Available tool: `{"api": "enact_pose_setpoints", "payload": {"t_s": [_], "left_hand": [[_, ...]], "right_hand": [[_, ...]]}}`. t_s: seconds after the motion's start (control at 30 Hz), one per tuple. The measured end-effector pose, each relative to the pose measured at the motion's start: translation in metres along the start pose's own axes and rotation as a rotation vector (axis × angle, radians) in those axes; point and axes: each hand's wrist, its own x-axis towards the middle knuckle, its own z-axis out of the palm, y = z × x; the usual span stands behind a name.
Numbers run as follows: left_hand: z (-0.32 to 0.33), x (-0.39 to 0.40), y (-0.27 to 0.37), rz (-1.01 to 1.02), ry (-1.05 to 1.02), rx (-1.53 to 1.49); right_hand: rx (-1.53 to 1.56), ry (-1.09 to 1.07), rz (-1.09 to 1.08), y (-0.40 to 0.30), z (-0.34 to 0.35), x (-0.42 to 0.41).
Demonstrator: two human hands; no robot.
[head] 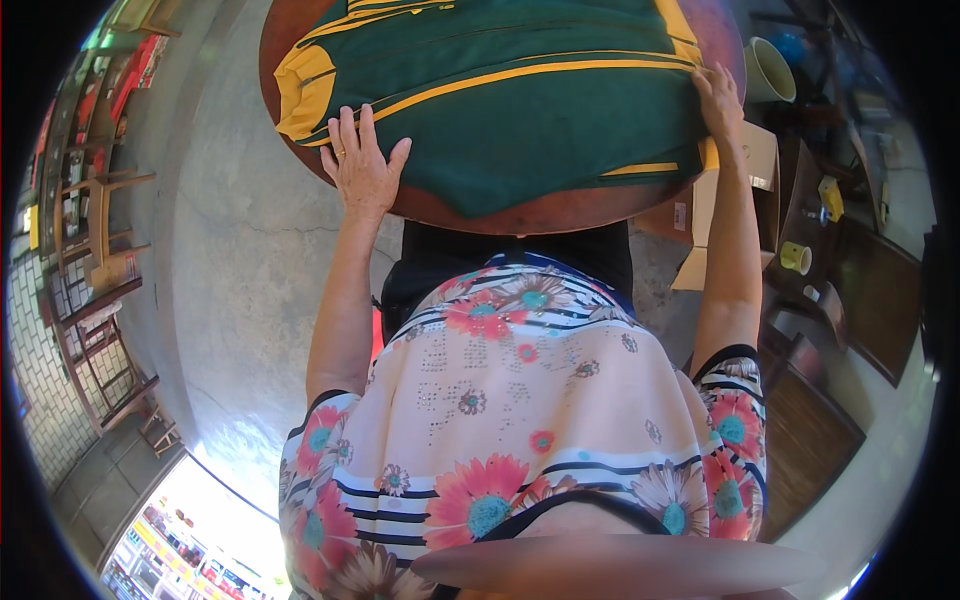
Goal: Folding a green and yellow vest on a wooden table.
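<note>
A dark green jacket (525, 127) with yellow piping lies spread on a round reddish-brown table (480, 214). Its gathered yellow part (307, 86) is at the left, and a lower corner of green cloth reaches the table's near rim. My left hand (364, 165) rests palm down on the jacket's near left edge, fingers spread, with a ring on one finger. At the jacket's right end, my right hand (721, 105) touches the yellow-trimmed edge (682, 45). Whether its fingers pinch the cloth is not clear.
Right of the table stand a cream bucket (770, 71) and an open cardboard box (701, 225). A yellow mug (795, 257) sits on dark wooden furniture farther right. Wooden chairs (97, 217) line the left side, across a cracked concrete floor (247, 247).
</note>
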Motion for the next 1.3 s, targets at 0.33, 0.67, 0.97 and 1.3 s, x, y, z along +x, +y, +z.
{"api": "enact_pose_setpoints", "payload": {"t_s": [0.33,0.67,0.97,1.3], "left_hand": [[-0.067,-0.01,0.087,0.331,0.012,-0.158],[-0.037,-0.039,0.086,0.429,-0.291,-0.249],[-0.013,0.036,-0.031,-0.012,0.148,0.006],[-0.023,0.087,-0.101,-0.22,0.062,-0.181]], "right_hand": [[-0.145,-0.199,0.068,0.013,-0.033,-0.007],[-0.289,-0.132,-0.122,-0.126,-0.026,-0.054],[-0.182,-0.032,-0.179,-0.12,-0.019,-0.052],[-0.197,-0.055,-0.133,-0.127,-0.026,-0.056]]}}
